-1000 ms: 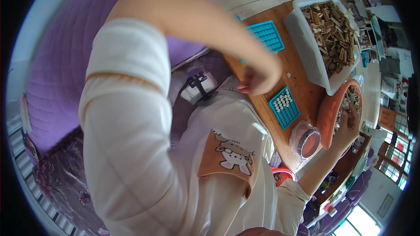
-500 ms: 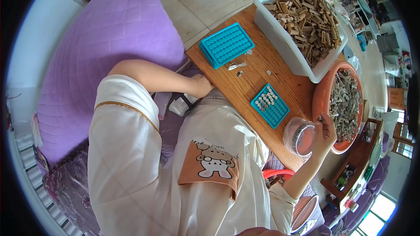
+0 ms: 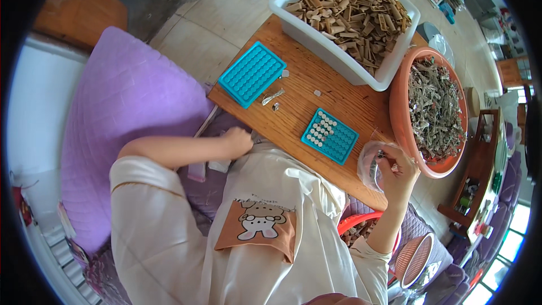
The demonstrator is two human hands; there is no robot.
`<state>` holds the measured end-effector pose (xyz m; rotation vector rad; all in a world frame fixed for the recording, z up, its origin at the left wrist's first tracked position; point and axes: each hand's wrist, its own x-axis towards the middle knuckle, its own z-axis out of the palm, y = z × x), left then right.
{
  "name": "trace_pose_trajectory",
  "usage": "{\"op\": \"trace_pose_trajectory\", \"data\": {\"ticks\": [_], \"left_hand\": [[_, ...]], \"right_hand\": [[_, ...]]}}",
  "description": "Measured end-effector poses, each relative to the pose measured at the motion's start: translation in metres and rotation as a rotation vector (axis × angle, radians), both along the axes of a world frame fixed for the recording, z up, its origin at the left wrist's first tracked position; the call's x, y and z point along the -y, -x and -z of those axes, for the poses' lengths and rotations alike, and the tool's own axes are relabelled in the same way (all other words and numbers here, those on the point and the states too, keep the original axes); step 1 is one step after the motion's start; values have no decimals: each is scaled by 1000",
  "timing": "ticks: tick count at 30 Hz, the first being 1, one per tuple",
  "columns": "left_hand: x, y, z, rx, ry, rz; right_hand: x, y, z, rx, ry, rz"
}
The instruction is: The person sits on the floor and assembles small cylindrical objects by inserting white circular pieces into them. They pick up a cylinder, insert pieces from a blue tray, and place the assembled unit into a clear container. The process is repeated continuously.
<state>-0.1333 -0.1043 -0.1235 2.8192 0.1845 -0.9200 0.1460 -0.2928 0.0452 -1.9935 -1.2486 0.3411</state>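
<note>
My left hand (image 3: 237,142) is closed in a fist beside the table's near left edge; whether anything is in it is hidden. My right hand (image 3: 400,168) reaches over a clear plastic tub (image 3: 367,170) at the table's right end. Its fingers are bent together, with a small dark bit near the fingertips, too small to name. Left of the tub lies a small teal tray (image 3: 344,145) with round hollows, several holding white round pieces (image 3: 322,128). A larger teal tray (image 3: 252,74) lies farther left, near a twisted clear strip (image 3: 272,97).
On the wooden table (image 3: 293,124), a white bin (image 3: 333,63) of small wooden pieces stands at the back. An orange basin (image 3: 400,101) full of shredded grey-green scraps is at the right. Below are a red basin (image 3: 351,221) and a pink basket (image 3: 415,260). A purple cushion (image 3: 130,96) is at left.
My right hand has moved from the orange basin's rim to over the clear tub. My left hand stays closed near the table edge. The whole view has shifted and turned.
</note>
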Motion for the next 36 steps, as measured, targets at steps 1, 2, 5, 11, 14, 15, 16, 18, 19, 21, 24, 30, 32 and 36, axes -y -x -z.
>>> {"op": "trace_pose_trajectory", "data": {"ticks": [1,2,5,11,14,15,16,18,19,21,24,30,32,36], "left_hand": [[5,1,-26,-70,73,-23],[8,6,-36,-43,96,-18],[-4,-27,-111,113,111,31],[-70,-134,-148,886,-200,44],[-93,-173,-139,948,-265,27],[-94,-182,-137,984,-255,-7],[-94,-186,-133,1045,-172,-75],[-93,-191,-124,1156,-1,-217],[-87,-192,-132,993,253,-327],[-70,-178,-151,616,725,-533],[-42,-148,-161,540,988,-319],[-27,-119,-183,427,1094,-516],[-31,-114,-185,435,1152,-555],[-40,-112,-183,433,1165,-569]], "right_hand": [[-1,4,-1,0,6,22],[-1,7,-2,-34,15,41],[-11,15,4,-115,51,110],[-37,27,13,-270,73,194],[-42,30,13,-271,47,200],[-42,31,13,-264,38,201],[-41,32,14,-244,13,204],[-40,34,15,-205,-35,208],[-38,35,16,-187,-45,217],[-37,37,15,-154,-66,226],[-46,48,7,-5,-158,115],[-65,56,0,272,-289,-112],[-70,58,1,307,-308,-147],[-76,56,-2,319,-274,-197]]}}
